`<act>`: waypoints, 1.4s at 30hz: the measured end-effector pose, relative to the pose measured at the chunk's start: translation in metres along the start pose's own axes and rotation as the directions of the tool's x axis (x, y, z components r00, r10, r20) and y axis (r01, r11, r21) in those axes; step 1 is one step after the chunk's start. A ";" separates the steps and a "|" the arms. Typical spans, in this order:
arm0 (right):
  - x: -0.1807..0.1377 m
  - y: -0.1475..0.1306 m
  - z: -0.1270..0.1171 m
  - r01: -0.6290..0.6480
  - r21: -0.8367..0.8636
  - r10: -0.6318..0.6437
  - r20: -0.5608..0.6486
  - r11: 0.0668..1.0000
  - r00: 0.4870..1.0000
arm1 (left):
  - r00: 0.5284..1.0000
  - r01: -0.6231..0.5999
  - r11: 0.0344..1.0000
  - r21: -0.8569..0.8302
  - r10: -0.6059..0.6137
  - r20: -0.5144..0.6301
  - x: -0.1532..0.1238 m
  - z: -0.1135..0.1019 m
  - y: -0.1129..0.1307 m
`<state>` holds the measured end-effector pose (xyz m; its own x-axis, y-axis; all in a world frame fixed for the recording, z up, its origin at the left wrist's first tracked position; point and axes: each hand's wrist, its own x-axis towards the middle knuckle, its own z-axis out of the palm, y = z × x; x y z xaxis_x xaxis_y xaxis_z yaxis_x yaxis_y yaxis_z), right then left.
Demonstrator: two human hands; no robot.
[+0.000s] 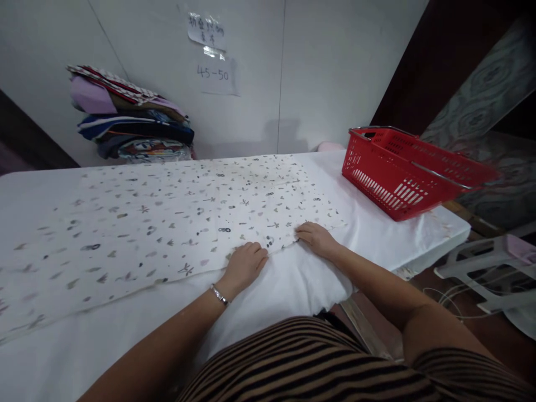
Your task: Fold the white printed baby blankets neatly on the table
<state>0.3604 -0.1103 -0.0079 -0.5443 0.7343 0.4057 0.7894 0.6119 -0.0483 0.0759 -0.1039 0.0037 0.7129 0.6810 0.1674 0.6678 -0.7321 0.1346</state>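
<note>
A long white cloth [176,206] printed with small grey, pink and black motifs lies spread on the table, its near edge running toward me. My left hand [246,263], with a silver bracelet at the wrist, has its fingers curled on that near edge. Farther right, close to the cloth's near right corner, my right hand [318,238] holds the same edge between bent fingers, palm down. Both thumbs are mostly hidden. Between the hands a short stretch of the edge shows, lying nearly flat.
A white-covered table [368,234] bears the cloth. On its right end stands a red plastic basket [389,173] with metal handles. A stack of folded fabrics [134,120] rises at the back left by the wall. A pale plastic stool [494,273] stands right of the table.
</note>
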 end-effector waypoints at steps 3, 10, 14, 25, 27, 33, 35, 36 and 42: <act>0.000 0.000 -0.003 0.014 0.023 -0.014 0.024 1.000 1.000 | 0.999 -0.004 1.000 -0.003 0.004 0.040 0.000 -0.005 0.001; -0.004 -0.002 -0.018 0.034 0.092 -0.043 0.093 0.995 0.995 | 0.984 -0.036 0.994 0.107 0.017 0.179 0.006 -0.015 0.006; -0.006 -0.001 -0.019 0.014 0.049 -0.020 0.114 0.999 0.993 | 0.990 0.078 0.993 -0.091 -0.066 0.127 0.007 -0.014 -0.001; -0.018 0.012 -0.008 -0.054 -0.091 0.059 0.058 0.994 0.997 | 0.999 -0.006 1.000 0.024 0.004 0.050 0.005 -0.002 0.004; -0.021 0.013 -0.009 -0.063 -0.098 0.069 0.051 0.993 0.996 | 0.998 -0.020 0.998 0.055 0.016 0.064 0.006 -0.004 0.005; -0.020 0.011 -0.012 -0.062 -0.092 0.072 0.117 0.994 0.991 | 0.994 0.001 0.999 0.040 -0.005 0.113 0.007 -0.007 0.004; -0.018 0.010 -0.012 -0.074 -0.081 0.083 0.123 0.994 0.989 | 0.995 -0.004 0.999 0.040 0.000 0.097 0.006 -0.007 0.003; -0.018 0.010 -0.011 -0.079 -0.075 0.088 0.125 0.994 0.988 | 0.996 -0.018 0.999 0.047 0.014 0.084 0.006 -0.006 0.003; -0.031 0.027 -0.016 -0.140 -0.087 0.150 0.119 0.986 0.981 | 0.995 -0.096 0.994 0.061 0.094 0.039 0.015 0.001 0.003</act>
<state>0.4029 -0.1212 -0.0073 -0.4495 0.8476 0.2819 0.8797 0.4748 -0.0250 0.0890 -0.0958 0.0058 0.7804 0.6092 0.1407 0.6077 -0.7920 0.0585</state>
